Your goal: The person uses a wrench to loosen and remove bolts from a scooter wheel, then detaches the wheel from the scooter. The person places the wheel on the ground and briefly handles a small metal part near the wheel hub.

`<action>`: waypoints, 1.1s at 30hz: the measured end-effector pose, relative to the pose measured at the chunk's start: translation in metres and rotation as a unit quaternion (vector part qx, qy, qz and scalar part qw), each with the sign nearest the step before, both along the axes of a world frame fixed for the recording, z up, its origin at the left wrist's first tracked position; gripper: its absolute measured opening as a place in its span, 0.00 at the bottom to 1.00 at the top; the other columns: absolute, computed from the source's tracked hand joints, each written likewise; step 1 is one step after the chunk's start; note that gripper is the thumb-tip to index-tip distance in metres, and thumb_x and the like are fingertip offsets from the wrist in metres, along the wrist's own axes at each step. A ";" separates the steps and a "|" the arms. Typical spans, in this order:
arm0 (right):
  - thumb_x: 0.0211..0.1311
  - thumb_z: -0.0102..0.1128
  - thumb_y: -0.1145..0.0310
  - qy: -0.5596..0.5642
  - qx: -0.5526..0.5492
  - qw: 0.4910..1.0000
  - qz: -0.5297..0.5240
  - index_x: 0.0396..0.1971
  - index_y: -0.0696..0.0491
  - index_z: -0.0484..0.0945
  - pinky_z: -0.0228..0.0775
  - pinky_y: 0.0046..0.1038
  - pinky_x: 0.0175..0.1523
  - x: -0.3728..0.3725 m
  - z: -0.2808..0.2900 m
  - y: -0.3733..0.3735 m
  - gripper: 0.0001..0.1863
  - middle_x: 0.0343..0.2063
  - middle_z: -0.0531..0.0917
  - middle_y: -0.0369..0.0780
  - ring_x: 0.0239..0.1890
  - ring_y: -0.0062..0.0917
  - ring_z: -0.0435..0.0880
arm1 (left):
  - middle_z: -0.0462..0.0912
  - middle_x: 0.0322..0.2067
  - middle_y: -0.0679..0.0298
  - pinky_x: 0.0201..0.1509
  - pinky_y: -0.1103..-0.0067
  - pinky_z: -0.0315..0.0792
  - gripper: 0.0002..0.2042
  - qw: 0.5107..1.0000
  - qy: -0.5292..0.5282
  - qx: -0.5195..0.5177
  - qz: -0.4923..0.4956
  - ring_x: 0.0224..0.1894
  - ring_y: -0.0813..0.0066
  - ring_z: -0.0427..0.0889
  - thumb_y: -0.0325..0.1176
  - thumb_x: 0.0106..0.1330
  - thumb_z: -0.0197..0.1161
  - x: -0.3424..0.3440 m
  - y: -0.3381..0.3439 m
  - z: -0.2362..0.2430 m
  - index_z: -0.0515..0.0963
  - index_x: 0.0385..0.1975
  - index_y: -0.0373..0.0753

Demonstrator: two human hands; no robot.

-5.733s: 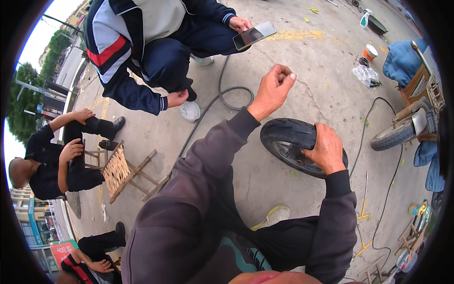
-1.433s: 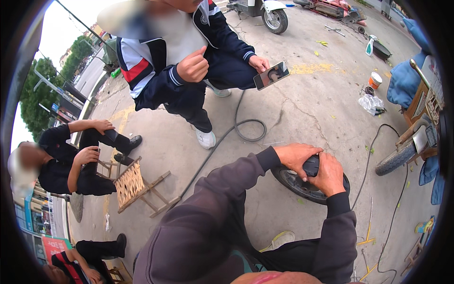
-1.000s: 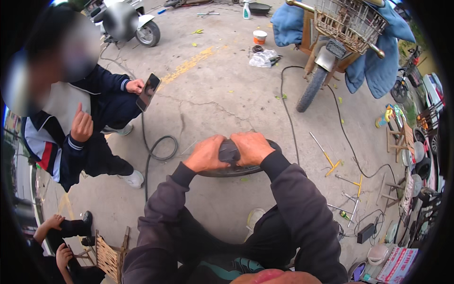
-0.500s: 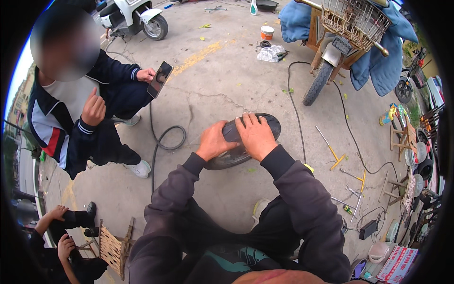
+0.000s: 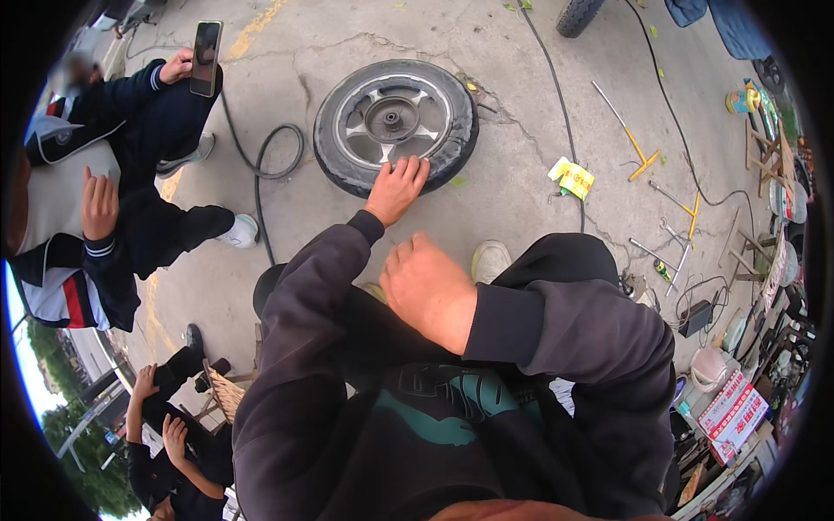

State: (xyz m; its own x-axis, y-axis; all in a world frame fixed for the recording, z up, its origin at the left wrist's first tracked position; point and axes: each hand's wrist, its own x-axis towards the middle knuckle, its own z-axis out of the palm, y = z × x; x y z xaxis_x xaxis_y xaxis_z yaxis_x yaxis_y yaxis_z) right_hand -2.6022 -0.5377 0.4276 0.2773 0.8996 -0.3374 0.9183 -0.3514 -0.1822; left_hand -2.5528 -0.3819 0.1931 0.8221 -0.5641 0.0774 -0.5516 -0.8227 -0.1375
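A scooter wheel (image 5: pixel 453 130) with a black tire and a grey spoked rim shows its side face up, in front of me on the concrete. My left hand (image 5: pixel 399 187) grips its near edge, the fingers laid over the tire sidewall up to the rim and the thumb out of sight. Closer to my body, my right hand (image 5: pixel 430 285) is held apart from the wheel, back upward and fingers curled under. Whatever lies inside those fingers, if anything, is hidden. My near shoe (image 5: pixel 491 260) stands just beyond the right hand.
A black hose (image 5: pixel 280 154) loops left of the wheel. At left, a crouching person holds a phone (image 5: pixel 206 59); another person sits lower down. To the right lie a yellow packet (image 5: pixel 576 181), a T-handled wrench (image 5: pixel 643 165), other tools and cables. A motorcycle tire (image 5: pixel 577 16) stands at the top.
The wheel has gone from tilted, tread toward me, to side face up. My right hand has left it and drawn back toward my body. The left hand stays on the wheel. The view has shifted.
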 end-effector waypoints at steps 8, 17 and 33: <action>0.60 0.57 0.64 0.042 -0.009 0.998 0.042 0.46 0.56 0.80 0.65 0.32 0.55 0.025 0.019 -0.001 0.17 0.40 0.83 0.40 0.47 0.31 0.79 | 0.70 0.53 0.56 0.50 0.68 0.66 0.25 0.997 0.071 -0.018 -0.009 0.54 0.62 0.71 0.32 0.63 0.55 -0.011 -0.002 -0.048 0.66 0.62 0.36; 0.63 0.51 0.65 -0.013 -0.053 0.994 -0.097 0.57 0.58 0.74 0.62 0.39 0.64 0.070 0.034 0.006 0.23 0.55 0.79 0.48 0.57 0.38 0.76 | 0.69 0.57 0.62 0.52 0.69 0.67 0.29 0.975 0.189 -0.064 0.095 0.59 0.67 0.69 0.31 0.63 0.54 -0.026 -0.015 -0.038 0.63 0.67 0.39; 0.61 0.58 0.76 0.187 0.268 0.638 -0.698 0.58 0.59 0.70 0.73 0.36 0.41 0.012 -0.002 -0.026 0.24 0.39 0.80 0.46 0.35 0.38 0.81 | 0.81 0.45 0.50 0.50 0.62 0.76 0.25 0.778 0.451 -0.307 0.311 0.49 0.50 0.81 0.28 0.59 0.59 -0.010 -0.051 0.198 0.69 0.59 0.38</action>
State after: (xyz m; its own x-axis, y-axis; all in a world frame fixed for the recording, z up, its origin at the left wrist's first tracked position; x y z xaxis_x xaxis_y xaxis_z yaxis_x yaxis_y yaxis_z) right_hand -2.5903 -0.5637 0.4259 0.9240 -0.1206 -0.3630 -0.3632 -0.5744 -0.7336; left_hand -2.5629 -0.4331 0.3912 0.7969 -0.1199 -0.5921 0.3361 -0.7265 0.5994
